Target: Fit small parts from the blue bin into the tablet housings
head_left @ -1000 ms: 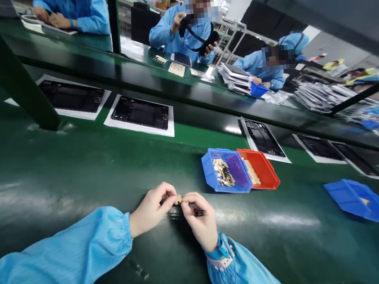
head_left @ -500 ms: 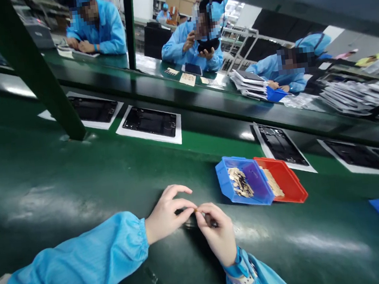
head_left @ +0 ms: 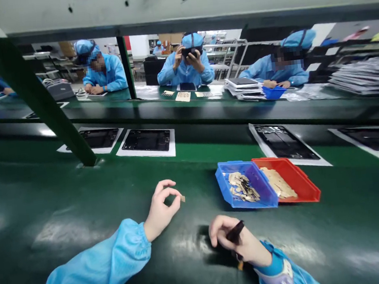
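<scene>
The black tool slants toward upper right, clamped in the right hand's curled fingers. Near centre, the left hand's fingers pinch a tan piece.

The place looks like a factory assembly floor. Long green-topped workbenches run in parallel rows, with several people in matching light-blue smocks and caps seated along the far one. Flat black rectangular panels on white sheets lie spaced along the bench, beside open blue and red plastic parts bins. Tall stacks of thin white-edged sheets and metal racking stand beyond.
</scene>
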A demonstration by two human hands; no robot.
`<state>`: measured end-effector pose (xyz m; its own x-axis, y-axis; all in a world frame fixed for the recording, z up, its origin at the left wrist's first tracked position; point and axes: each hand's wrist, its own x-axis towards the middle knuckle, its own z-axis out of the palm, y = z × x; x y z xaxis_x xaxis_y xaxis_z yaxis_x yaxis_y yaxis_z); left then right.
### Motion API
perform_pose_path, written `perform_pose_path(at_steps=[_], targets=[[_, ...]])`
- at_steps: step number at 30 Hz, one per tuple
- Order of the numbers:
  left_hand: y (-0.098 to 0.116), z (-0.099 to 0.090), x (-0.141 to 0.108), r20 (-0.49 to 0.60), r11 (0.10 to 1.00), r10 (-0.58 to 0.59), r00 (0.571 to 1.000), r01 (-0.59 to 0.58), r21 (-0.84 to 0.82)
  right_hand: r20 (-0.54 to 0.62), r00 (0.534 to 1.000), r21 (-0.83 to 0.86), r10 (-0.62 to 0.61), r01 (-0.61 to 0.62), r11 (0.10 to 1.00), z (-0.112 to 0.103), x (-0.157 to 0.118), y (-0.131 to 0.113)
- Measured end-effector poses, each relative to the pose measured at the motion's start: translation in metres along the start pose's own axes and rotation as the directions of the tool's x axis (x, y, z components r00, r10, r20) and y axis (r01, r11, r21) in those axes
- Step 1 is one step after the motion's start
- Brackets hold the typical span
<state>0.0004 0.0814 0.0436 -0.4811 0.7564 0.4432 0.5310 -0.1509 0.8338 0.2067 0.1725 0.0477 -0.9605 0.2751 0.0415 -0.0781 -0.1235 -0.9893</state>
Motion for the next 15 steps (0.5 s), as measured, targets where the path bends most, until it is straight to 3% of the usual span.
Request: perform_pose_path(at_steps=[3, 7, 9, 11, 13, 15], targets=[[0.026, 0.026, 0.032, 0.059, 0.992, 0.125, 0.990, -0.125, -0.006, 0.319, 0.947, 0.164, 0.028, -0.085, 0.983, -0.005, -0.008, -0.002], [0.071, 0.097, 0.083, 0.276, 0.976, 0.159, 0.948, -0.193, 0.099, 0.583, 0.808, 0.164, 0.089, -0.224, 0.961, -0.005, -0.008, -0.003], [0.087, 0.139, 0.102, 0.353, 0.972, 0.135, 0.926, -0.193, 0.135, 0.629, 0.775, 0.197, 0.062, -0.236, 0.951, -0.008, -0.008, 0.001], [0.095, 0.175, 0.113, 0.408, 0.968, 0.126, 0.904, -0.201, 0.148, 0.631, 0.776, 0.260, 0.008, -0.221, 0.940, -0.013, -0.010, 0.008], [0.096, 0.202, 0.118, 0.463, 0.962, 0.117, 0.879, -0.217, 0.168, 0.633, 0.774, 0.303, -0.029, -0.213, 0.929, -0.015, -0.013, 0.014], [0.094, 0.216, 0.122, 0.503, 0.955, 0.107, 0.858, -0.230, 0.189, 0.658, 0.752, 0.318, -0.043, -0.225, 0.921, -0.016, -0.014, 0.018]])
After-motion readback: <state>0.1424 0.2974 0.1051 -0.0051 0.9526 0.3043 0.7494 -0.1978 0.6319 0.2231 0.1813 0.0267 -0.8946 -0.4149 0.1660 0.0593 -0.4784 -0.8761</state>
